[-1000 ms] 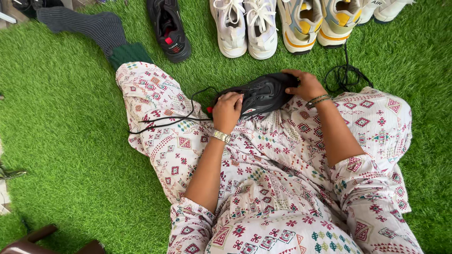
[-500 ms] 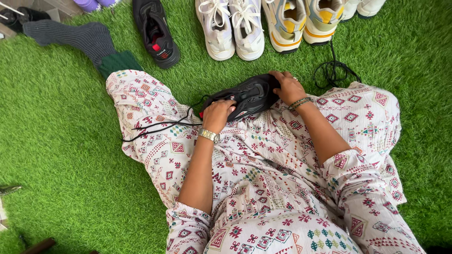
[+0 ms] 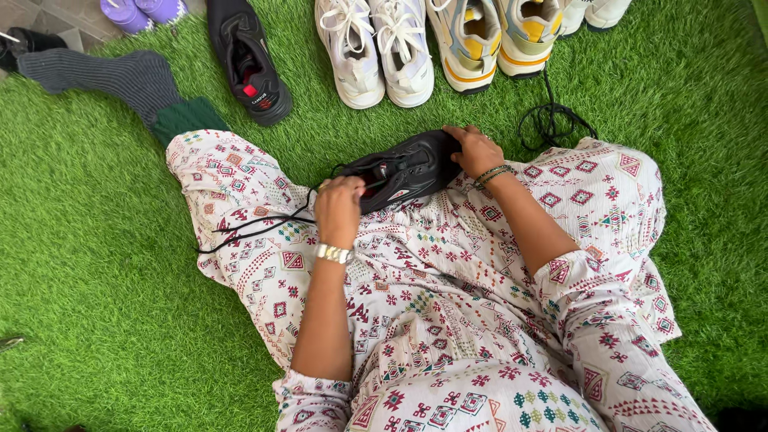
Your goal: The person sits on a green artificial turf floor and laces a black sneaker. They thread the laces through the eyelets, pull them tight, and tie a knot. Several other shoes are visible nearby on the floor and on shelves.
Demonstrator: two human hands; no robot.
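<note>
A black sneaker (image 3: 404, 170) lies on my lap, across the patterned white cloth of my legs. My right hand (image 3: 474, 149) rests on its right end and grips it. My left hand (image 3: 339, 208) is closed at the shoe's left end, pinching the black shoelace (image 3: 256, 226), which trails left over my knee toward the grass.
I sit on green artificial grass (image 3: 88, 240). Ahead stand a second black sneaker (image 3: 250, 64), a white pair (image 3: 376, 48) and a yellow-and-white pair (image 3: 496, 36). A loose black lace (image 3: 552, 120) lies by my right knee. A grey sock (image 3: 112, 76) covers my outstretched foot. Purple shoes (image 3: 144, 10) sit at the far left.
My left hand has slid left and down off the shoe, drawing the lace out. The view has shifted, so the row of shoes sits lower in frame.
</note>
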